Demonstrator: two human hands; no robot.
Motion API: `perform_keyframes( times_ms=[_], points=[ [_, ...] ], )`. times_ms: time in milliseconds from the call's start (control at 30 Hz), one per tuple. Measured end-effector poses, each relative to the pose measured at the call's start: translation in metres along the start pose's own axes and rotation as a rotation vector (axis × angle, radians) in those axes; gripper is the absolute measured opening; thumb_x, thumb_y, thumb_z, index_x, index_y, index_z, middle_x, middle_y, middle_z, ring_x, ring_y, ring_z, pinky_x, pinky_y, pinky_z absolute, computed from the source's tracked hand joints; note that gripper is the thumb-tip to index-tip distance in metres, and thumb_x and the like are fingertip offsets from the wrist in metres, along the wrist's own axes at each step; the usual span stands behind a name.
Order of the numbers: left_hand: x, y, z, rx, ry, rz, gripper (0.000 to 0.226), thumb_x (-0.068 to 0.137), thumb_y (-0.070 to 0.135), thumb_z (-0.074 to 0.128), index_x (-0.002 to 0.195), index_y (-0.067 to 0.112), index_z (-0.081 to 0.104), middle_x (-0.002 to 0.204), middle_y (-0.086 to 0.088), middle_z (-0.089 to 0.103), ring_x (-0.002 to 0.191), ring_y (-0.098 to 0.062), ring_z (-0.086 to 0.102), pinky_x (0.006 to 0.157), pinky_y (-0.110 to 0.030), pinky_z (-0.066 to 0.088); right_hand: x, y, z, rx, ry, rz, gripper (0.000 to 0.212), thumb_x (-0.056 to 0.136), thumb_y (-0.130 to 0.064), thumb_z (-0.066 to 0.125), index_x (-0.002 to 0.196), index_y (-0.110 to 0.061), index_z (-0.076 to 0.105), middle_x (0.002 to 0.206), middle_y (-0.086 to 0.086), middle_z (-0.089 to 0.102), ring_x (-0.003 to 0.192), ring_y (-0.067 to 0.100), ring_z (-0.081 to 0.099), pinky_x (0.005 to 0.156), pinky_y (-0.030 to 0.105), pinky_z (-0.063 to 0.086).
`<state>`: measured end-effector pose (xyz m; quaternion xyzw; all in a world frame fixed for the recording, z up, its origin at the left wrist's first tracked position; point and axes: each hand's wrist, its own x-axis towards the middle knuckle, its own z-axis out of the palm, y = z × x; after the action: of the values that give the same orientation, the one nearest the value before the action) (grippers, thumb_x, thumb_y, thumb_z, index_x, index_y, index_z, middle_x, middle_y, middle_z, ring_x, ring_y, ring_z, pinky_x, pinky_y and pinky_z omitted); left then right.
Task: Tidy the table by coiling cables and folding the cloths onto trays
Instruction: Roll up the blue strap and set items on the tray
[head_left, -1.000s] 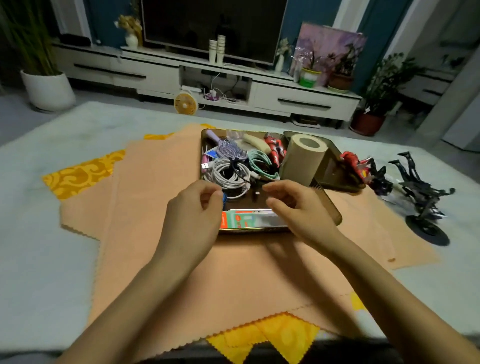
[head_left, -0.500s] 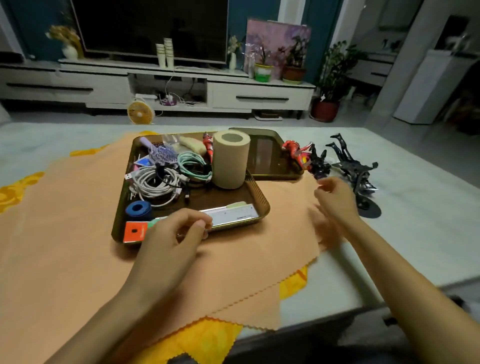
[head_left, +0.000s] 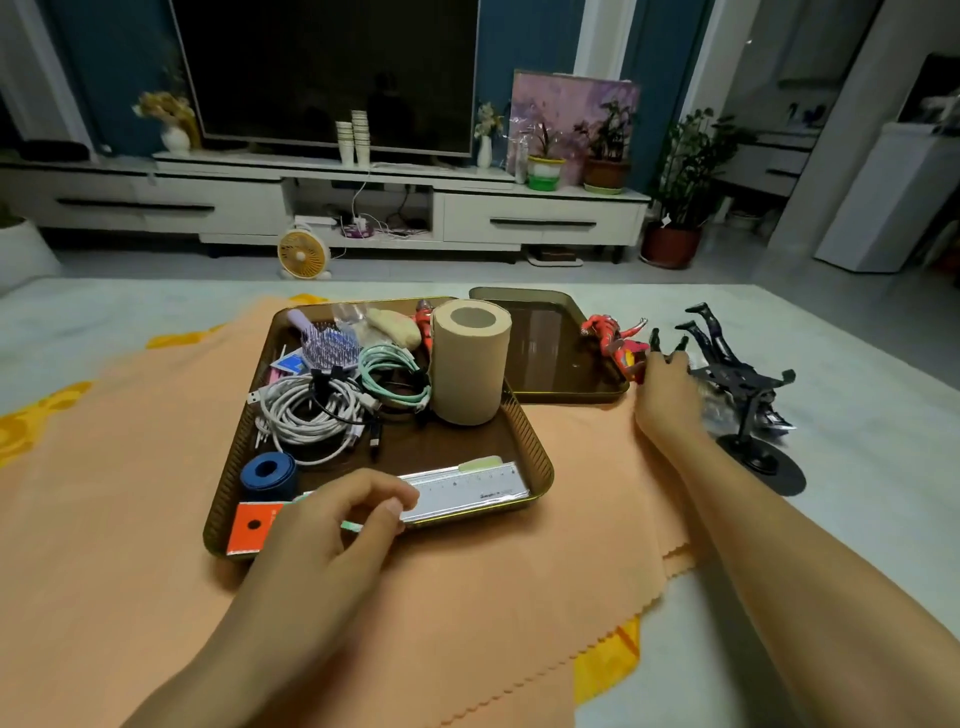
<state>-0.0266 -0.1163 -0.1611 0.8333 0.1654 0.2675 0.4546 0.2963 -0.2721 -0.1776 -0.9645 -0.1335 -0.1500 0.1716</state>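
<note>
On tray (head_left: 536, 441), ruler (head_left: 467, 486) print unreadable.

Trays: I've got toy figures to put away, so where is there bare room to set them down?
The far tray is bare across its floor. In the near tray, only a small patch between toilet roll, white cable coil and ruler is free; the rest is crowded.

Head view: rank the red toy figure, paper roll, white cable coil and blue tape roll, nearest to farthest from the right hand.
1. red toy figure, just beyond the right hand.
2. paper roll, tray's far right.
3. white cable coil, tray's left.
4. blue tape roll, tray's near-left corner.
</note>
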Motion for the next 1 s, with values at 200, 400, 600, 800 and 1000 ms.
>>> perform_keyframes(
  times_ms=[200,400,600,800,1000],
  points=[
    [0.008,0.001,-0.005,0.252,0.065,0.172,0.020,0.091,0.020,0.047,0.087,0.027,0.065,0.087,0.022,0.062,0.090,0.002,0.052,0.075,-0.007,0.034,-0.002,-0.006,-0.008,0.361,0.301,0.032,0.024,0.095,-0.007,0.046,0.107,0.006,0.062,0.119,0.022,0.050,0.103,0.033,0.052,0.089,0.031,0.037],
    [0.011,-0.016,-0.011,0.492,0.018,0.193,0.031,0.083,0.021,0.045,0.101,0.011,0.068,0.116,-0.002,0.063,0.117,-0.022,0.052,0.097,-0.030,0.031,-0.015,-0.041,-0.049,0.917,0.522,0.234,0.020,0.092,-0.012,0.054,0.105,-0.003,0.065,0.106,0.016,0.064,0.094,0.024,0.063,0.089,0.031,0.051],
    [0.029,-0.024,-0.021,0.577,0.182,0.164,0.033,0.091,0.021,0.048,0.118,0.008,0.061,0.132,-0.008,0.055,0.130,-0.025,0.044,0.106,-0.038,0.028,-0.079,-0.120,-0.118,1.111,0.569,-0.365,0.017,0.091,-0.015,0.059,0.107,-0.011,0.061,0.105,0.014,0.060,0.079,0.008,0.063,0.070,0.015,0.052],
    [0.046,-0.048,-0.040,0.775,0.019,-0.048,0.046,0.100,0.037,0.027,0.143,0.021,0.029,0.155,0.003,0.021,0.143,-0.011,0.013,0.114,-0.035,0.016,-0.145,-0.220,-0.072,0.758,0.276,-0.790,0.017,0.086,-0.006,0.063,0.100,0.003,0.068,0.100,0.017,0.062,0.089,0.021,0.059,0.081,0.027,0.050],
    [0.050,-0.053,-0.041,0.707,-0.069,-0.137,0.053,0.100,0.041,0.023,0.148,0.017,0.020,0.158,0.001,0.010,0.145,-0.012,0.002,0.116,-0.039,0.001,-0.127,-0.231,-0.008,0.178,0.030,-0.714,0.019,0.095,-0.005,0.043,0.110,-0.002,0.055,0.119,0.015,0.048,0.102,0.031,0.051,0.074,0.033,0.043]
  ],
)
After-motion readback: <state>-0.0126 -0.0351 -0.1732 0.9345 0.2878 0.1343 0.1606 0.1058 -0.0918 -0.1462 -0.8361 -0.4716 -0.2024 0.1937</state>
